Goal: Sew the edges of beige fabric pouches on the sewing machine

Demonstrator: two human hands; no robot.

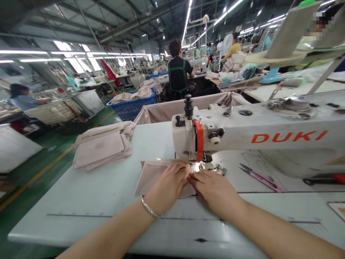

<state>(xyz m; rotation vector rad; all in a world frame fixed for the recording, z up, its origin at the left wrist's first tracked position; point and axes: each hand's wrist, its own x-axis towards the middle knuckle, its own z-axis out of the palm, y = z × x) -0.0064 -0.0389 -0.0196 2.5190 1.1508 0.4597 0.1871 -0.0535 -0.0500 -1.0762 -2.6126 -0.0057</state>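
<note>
A beige fabric panel (pixel 149 176) lies on the sewing table, its right end under the needle area of a white sewing machine (pixel 226 126). A small zipper pull (pixel 158 159) shows at its back edge. My left hand (pixel 172 180) presses on the panel, fingers bent together at its right end. My right hand (pixel 212 187) meets it there, with thumb and fingers pinching the panel's edge close to the presser foot. The fingertips of both hands nearly touch, and the stitching spot is partly hidden behind them.
A stack of beige fabric pieces (pixel 99 147) lies at the table's left. Pink-handled thread snips (pixel 261 178) rest on the machine bed. Beyond the table stand a fabric-lined bin (pixel 161 110) and a blue basket (pixel 132 108). A person (pixel 178 70) sits ahead, back turned.
</note>
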